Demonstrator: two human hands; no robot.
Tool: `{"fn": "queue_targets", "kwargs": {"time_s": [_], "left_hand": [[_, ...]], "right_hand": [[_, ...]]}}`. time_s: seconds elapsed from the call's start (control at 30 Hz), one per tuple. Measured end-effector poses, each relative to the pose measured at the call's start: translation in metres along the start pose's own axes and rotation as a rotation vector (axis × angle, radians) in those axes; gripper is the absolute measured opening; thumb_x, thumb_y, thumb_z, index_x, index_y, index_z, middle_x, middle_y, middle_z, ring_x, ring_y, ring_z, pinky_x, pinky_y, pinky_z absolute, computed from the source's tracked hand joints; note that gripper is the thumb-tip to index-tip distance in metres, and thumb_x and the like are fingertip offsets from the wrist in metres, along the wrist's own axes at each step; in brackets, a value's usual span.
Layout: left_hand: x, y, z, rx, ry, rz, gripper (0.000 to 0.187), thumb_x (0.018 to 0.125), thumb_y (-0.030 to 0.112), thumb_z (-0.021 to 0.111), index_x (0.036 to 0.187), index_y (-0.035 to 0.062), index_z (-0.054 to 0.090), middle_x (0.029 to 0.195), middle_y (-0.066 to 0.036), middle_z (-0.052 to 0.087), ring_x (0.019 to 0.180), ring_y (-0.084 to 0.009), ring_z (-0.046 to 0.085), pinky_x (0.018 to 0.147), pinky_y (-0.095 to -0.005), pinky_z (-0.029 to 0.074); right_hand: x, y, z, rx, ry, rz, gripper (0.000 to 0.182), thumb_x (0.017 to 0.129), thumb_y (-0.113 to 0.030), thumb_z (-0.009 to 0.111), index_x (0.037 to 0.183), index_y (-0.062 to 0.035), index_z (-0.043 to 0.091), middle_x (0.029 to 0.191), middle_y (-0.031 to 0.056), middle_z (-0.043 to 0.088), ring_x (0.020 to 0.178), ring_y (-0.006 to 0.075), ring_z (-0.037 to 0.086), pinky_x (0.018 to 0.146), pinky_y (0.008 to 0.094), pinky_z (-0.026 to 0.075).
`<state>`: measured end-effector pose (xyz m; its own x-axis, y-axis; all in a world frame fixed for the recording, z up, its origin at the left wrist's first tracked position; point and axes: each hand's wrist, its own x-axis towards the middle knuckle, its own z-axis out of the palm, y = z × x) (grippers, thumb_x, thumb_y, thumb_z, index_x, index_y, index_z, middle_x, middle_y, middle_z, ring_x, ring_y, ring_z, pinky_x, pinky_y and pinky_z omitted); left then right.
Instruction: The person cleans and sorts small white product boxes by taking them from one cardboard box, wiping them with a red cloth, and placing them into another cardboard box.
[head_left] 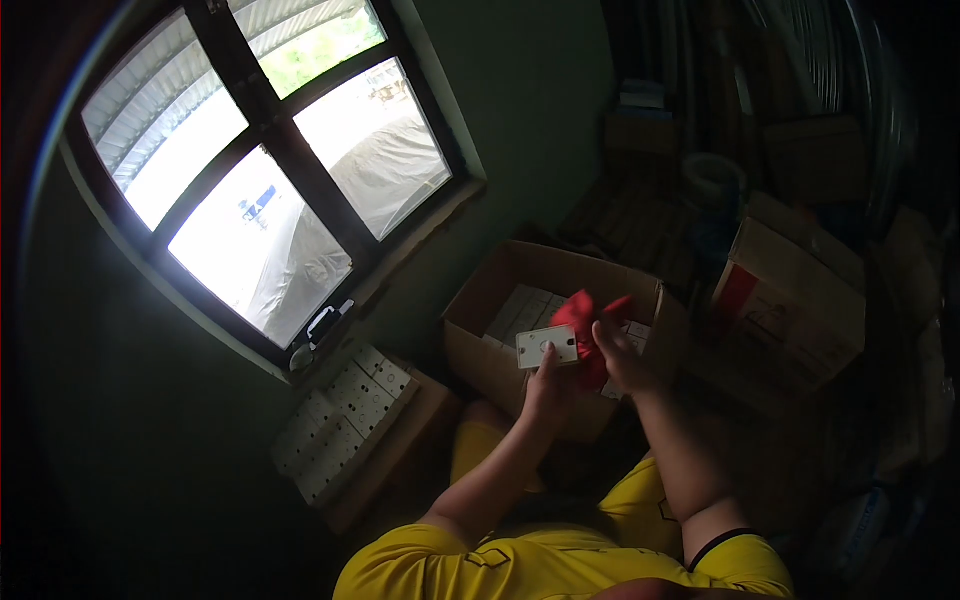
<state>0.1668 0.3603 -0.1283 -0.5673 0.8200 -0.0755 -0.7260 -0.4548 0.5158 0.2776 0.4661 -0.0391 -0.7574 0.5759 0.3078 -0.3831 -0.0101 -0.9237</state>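
Note:
My left hand (547, 382) holds a small white rectangular plate (535, 348), its thumb lying on the plate's face. Just to the right, my right hand (618, 358) grips a red cloth (578, 312), which touches the plate's right side. Both hands are above an open cardboard box (475, 345) with white pieces (522, 310) inside. Left of that box, rows of similar white plates (360, 400) lie on another cardboard box (425, 405).
A window (265, 125) with a dark frame fills the upper left. Another cardboard box (790, 310) stands at the right. Behind it are a roll (713, 175) and a smaller carton (640, 133). A dark object (322, 325) rests on the sill.

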Motion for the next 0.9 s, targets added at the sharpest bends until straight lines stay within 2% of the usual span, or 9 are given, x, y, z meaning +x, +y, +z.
{"fn": "queue_targets", "kwargs": {"time_s": [0.07,0.1,0.2,0.23,0.33,0.37,0.67,0.8,0.9], "left_hand": [[-0.012,0.012,0.022,-0.026,-0.037,-0.108,0.057,0.105,0.047,0.041,0.142,0.0044,0.039,0.134,-0.015,0.055,0.122,-0.0297,0.056,0.108,-0.0454,0.044],[-0.016,0.019,0.039,-0.041,-0.041,-0.087,0.060,0.105,0.050,0.038,0.143,0.0040,0.039,0.135,-0.016,0.055,0.123,-0.0308,0.056,0.107,-0.0460,0.044],[-0.015,0.037,0.046,-0.059,-0.067,-0.160,0.070,0.104,0.058,0.032,0.146,0.0034,0.037,0.141,-0.017,0.052,0.129,-0.0317,0.052,0.111,-0.0481,0.040],[-0.016,0.036,0.050,0.007,-0.056,-0.143,0.069,0.103,0.058,0.034,0.146,0.0036,0.038,0.142,-0.016,0.051,0.131,-0.0304,0.050,0.113,-0.0477,0.038],[-0.020,0.023,0.069,-0.004,-0.072,-0.227,0.061,0.104,0.052,0.040,0.141,0.0038,0.044,0.139,-0.014,0.054,0.129,-0.0255,0.052,0.114,-0.0423,0.038],[-0.022,0.022,0.072,0.035,-0.047,-0.207,0.058,0.105,0.049,0.042,0.140,0.0039,0.045,0.138,-0.013,0.055,0.128,-0.0254,0.053,0.113,-0.0428,0.039],[-0.027,-0.002,0.051,0.117,-0.048,-0.128,0.046,0.103,0.034,0.053,0.136,0.0048,0.042,0.130,-0.012,0.055,0.120,-0.0259,0.057,0.102,-0.0438,0.048],[-0.056,-0.024,0.067,0.144,0.042,-0.032,0.043,0.102,0.027,0.058,0.135,0.0055,0.041,0.129,-0.012,0.055,0.116,-0.0251,0.059,0.098,-0.0424,0.052],[-0.058,-0.012,0.084,0.185,0.118,0.044,0.038,0.101,0.026,0.060,0.131,0.0072,0.045,0.121,-0.010,0.058,0.109,-0.0204,0.061,0.093,-0.0375,0.053]], "right_hand": [[-0.002,0.004,0.009,0.028,-0.215,-0.113,0.063,0.103,-0.035,0.052,0.152,0.0000,0.032,0.153,0.0143,0.038,0.144,0.0249,0.034,0.119,0.0359,0.024],[-0.001,0.023,-0.002,-0.092,-0.237,-0.084,0.075,0.099,-0.035,0.060,0.155,-0.0004,0.023,0.159,0.0170,0.030,0.147,0.0277,0.031,0.119,0.0364,0.025],[-0.005,0.008,0.013,-0.444,-0.043,-0.324,0.086,0.092,-0.035,0.070,0.155,-0.0001,0.023,0.160,0.0204,0.027,0.148,0.0305,0.029,0.119,0.0372,0.027],[-0.002,0.021,0.007,-0.506,-0.020,-0.351,0.099,0.079,-0.040,0.083,0.152,-0.0006,0.029,0.158,0.0221,0.029,0.146,0.0329,0.032,0.117,0.0406,0.030],[0.006,0.037,0.001,-0.550,0.072,-0.491,0.106,0.069,-0.045,0.090,0.148,-0.0016,0.035,0.154,0.0223,0.035,0.143,0.0341,0.036,0.116,0.0429,0.032],[0.004,0.041,0.003,-0.334,0.096,-0.448,0.101,0.066,-0.041,0.092,0.145,-0.0033,0.040,0.149,0.0190,0.041,0.141,0.0302,0.040,0.115,0.0426,0.033],[-0.010,0.030,-0.012,0.073,0.238,-0.040,0.059,0.086,-0.024,0.077,0.135,-0.0050,0.050,0.124,0.0047,0.059,0.114,0.0148,0.058,0.096,0.0321,0.049],[-0.015,-0.039,0.015,0.443,0.520,0.058,0.049,0.094,-0.040,0.066,0.126,-0.0044,0.056,0.116,0.0066,0.058,0.105,0.0148,0.059,0.089,0.0317,0.051],[-0.016,0.002,0.002,0.453,0.369,0.080,0.058,0.095,-0.042,0.065,0.135,-0.0044,0.047,0.122,0.0075,0.056,0.109,0.0170,0.059,0.092,0.0328,0.051]]}}
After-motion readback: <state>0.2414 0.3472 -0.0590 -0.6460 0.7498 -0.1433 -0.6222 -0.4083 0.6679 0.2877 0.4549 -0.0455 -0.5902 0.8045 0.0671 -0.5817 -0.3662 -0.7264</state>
